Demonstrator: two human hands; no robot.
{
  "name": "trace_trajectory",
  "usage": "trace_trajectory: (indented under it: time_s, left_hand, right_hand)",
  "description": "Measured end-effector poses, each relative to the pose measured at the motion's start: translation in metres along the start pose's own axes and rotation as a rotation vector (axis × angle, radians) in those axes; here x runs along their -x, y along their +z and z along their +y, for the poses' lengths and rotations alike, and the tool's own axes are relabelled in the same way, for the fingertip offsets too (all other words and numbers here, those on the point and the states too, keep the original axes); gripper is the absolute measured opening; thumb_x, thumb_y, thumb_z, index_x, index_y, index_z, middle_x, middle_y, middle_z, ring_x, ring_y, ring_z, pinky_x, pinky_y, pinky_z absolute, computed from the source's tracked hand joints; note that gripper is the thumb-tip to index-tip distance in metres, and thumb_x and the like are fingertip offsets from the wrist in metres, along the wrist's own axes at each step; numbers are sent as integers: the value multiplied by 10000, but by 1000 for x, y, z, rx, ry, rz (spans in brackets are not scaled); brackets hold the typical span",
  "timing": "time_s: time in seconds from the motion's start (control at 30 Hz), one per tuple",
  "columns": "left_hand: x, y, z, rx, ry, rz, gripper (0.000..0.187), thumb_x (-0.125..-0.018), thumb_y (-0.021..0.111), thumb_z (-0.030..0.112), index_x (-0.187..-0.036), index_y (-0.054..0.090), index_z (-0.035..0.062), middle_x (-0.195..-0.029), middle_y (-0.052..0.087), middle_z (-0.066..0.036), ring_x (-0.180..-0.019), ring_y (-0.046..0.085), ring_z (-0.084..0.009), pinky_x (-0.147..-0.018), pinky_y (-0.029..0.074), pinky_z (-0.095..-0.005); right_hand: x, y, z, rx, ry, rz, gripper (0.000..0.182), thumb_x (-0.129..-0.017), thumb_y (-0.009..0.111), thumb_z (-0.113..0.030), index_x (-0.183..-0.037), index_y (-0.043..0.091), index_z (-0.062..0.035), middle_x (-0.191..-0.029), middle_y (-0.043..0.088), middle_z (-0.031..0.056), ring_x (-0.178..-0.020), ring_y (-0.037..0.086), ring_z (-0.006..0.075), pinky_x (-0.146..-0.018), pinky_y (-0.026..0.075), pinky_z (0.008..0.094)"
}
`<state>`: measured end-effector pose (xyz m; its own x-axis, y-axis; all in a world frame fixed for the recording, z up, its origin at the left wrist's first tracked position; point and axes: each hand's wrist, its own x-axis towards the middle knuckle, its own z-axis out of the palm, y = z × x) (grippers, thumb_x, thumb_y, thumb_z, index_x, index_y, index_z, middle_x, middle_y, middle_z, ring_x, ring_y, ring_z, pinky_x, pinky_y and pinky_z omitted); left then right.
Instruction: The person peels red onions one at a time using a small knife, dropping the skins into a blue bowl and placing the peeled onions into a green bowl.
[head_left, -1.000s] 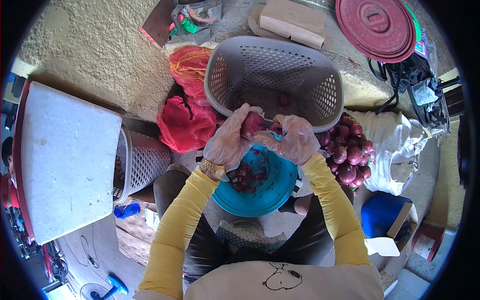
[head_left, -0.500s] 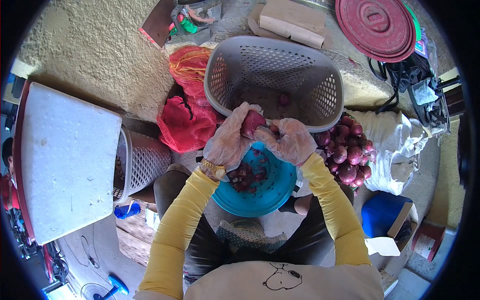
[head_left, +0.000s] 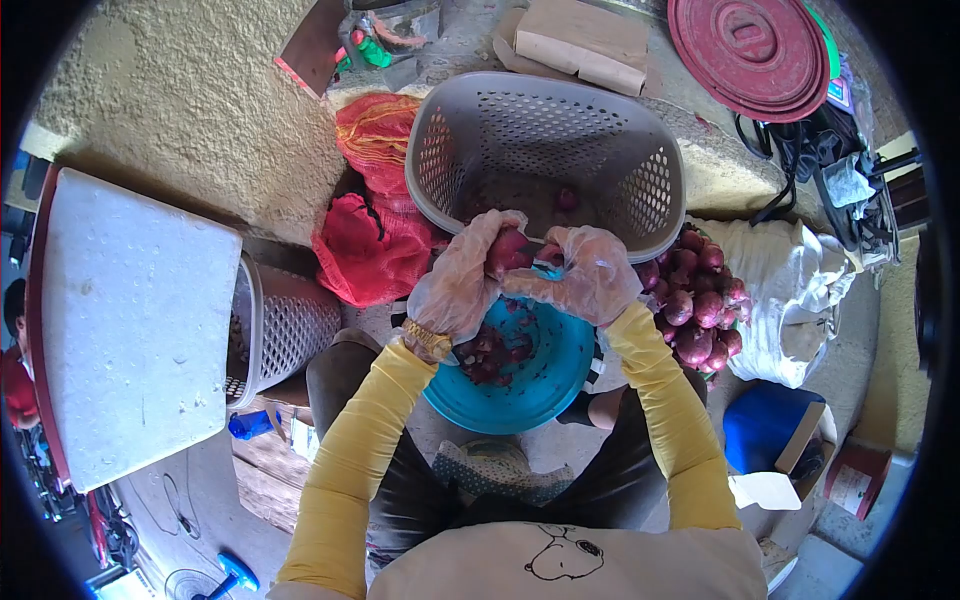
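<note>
My left hand (head_left: 455, 290), in a clear plastic glove, is wrapped round a red onion (head_left: 509, 252). My right hand (head_left: 597, 275), gloved the same way, is closed just beside that onion. A small dark reddish thing (head_left: 549, 256) shows between its fingers, too little of it to name. Both hands are above a turquoise basin (head_left: 510, 412), in which scraps of onion skin (head_left: 490, 355) lie. Beyond the hands stands a grey perforated basket (head_left: 545, 125) with a red onion (head_left: 567, 198) at its bottom.
Several red onions (head_left: 700, 305) are heaped to the right, against a white sack (head_left: 790, 300). A red mesh bag (head_left: 370, 250) lies left of the basket. At far left, a white foam lid (head_left: 140, 320) stands by another basket (head_left: 295, 325). A blue container (head_left: 770, 425) sits at lower right.
My right hand has turned and its fingers now sit slightly lower, a little apart from the onion. The onion in my left hand has tilted slightly.
</note>
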<state>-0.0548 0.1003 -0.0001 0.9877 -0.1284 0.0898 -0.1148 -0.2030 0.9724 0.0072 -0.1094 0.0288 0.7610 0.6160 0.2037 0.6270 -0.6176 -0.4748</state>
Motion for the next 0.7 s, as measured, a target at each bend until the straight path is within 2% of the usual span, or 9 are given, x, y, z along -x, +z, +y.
trace_trajectory:
  time_s: [0.07, 0.23, 0.3, 0.33, 0.43, 0.5, 0.57, 0.67, 0.7]
  left_hand:
    - [0, -1, 0, -278, 86, -6, 559, -885, 729, -24, -1393, 503, 29, -1273, 585, -76, -1161, 588, -176, -1014, 493, -314]
    - [0, -1, 7, -337, 157, 19, 568, -871, 759, 3, -1381, 512, 34, -1272, 596, -89, -1164, 599, -184, -1003, 498, -326]
    - [-1, -1, 3, -270, 162, 21, 557, -877, 756, 9, -1378, 516, 34, -1265, 600, -89, -1159, 602, -184, -997, 500, -326]
    - [-1, 0, 2, -205, 166, 23, 546, -883, 754, 15, -1375, 519, 35, -1257, 605, -89, -1155, 606, -183, -991, 501, -326]
    - [1, -3, 17, -355, 127, -2, 508, -907, 725, 11, -1372, 522, 33, -1252, 610, -92, -1150, 614, -193, -989, 504, -329]
    - [1, -2, 15, -335, 157, 3, 502, -913, 715, 6, -1375, 521, 34, -1251, 610, -95, -1148, 617, -202, -987, 505, -331]
    - [0, -2, 10, -314, 187, 8, 497, -918, 704, 1, -1378, 520, 34, -1250, 611, -98, -1146, 620, -211, -986, 506, -333]
    - [-1, -1, 6, 87, -60, -53, 511, -915, 688, -19, -1391, 515, 41, -1243, 613, -101, -1141, 625, -228, -988, 505, -337]
    - [0, -2, 13, -129, 92, -20, 511, -916, 683, -18, -1394, 513, 41, -1242, 612, -98, -1137, 625, -228, -991, 503, -333]
  right_hand:
    - [0, -1, -1, -25, 15, -48, 700, -716, 811, -685, -946, 705, -33, -788, 678, 146, -806, 684, 349, -724, 538, 453]
    - [-2, -4, -6, -49, 70, -100, 708, -728, 812, -669, -981, 712, -15, -816, 709, 149, -813, 694, 359, -746, 545, 453]
    - [0, -1, -3, -75, 99, -119, 711, -736, 809, -662, -994, 714, -7, -832, 719, 153, -820, 697, 366, -754, 546, 456]
    - [2, 5, 2, -64, 43, -65, 714, -755, 795, -668, -995, 717, 0, -838, 725, 156, -820, 700, 369, -755, 547, 459]
    - [1, 5, 2, -75, -8, -17, 701, -798, 760, -673, -990, 726, 0, -844, 729, 164, -821, 701, 379, -751, 548, 466]
    - [1, 6, 1, -99, -3, -25, 685, -823, 739, -674, -984, 730, -8, -844, 728, 169, -820, 699, 385, -746, 548, 469]
    - [0, 9, 3, -51, -13, -32, 637, -857, 708, -666, -914, 748, -34, -777, 710, 167, -786, 694, 386, -716, 542, 474]
    - [0, 12, 5, -182, 9, -75, 606, -878, 691, -651, -820, 744, -50, -691, 674, 159, -722, 680, 385, -676, 531, 483]
    - [-1, 11, 4, -182, 9, -75, 606, -878, 691, -651, -820, 744, -50, -691, 674, 159, -722, 680, 385, -676, 531, 483]
